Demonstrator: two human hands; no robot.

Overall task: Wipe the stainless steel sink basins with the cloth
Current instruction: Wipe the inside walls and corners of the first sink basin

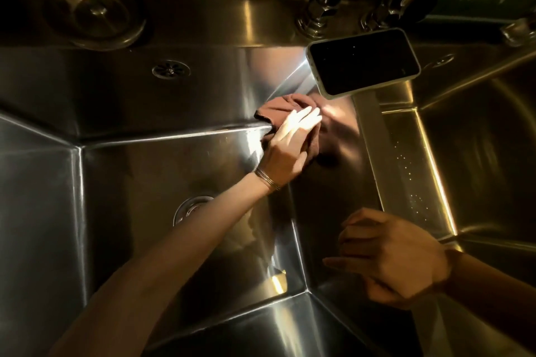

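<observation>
Dim amber light streaks the brushed stainless steel sink basin [150, 165], where your left hand [287, 148] lays straight fingers flat on the crumpled rust-brown cloth [275, 109], pressing it against the far wall near the corner. Soft and light, it will likely bunch; keep a spread palm on its middle. Your right hand [397, 258] hangs loosely curled, empty.

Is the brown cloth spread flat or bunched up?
Bunched up. The cloth shows folds and creases and forms a lump under the left hand, which presses it into a corner of the basin.
</observation>
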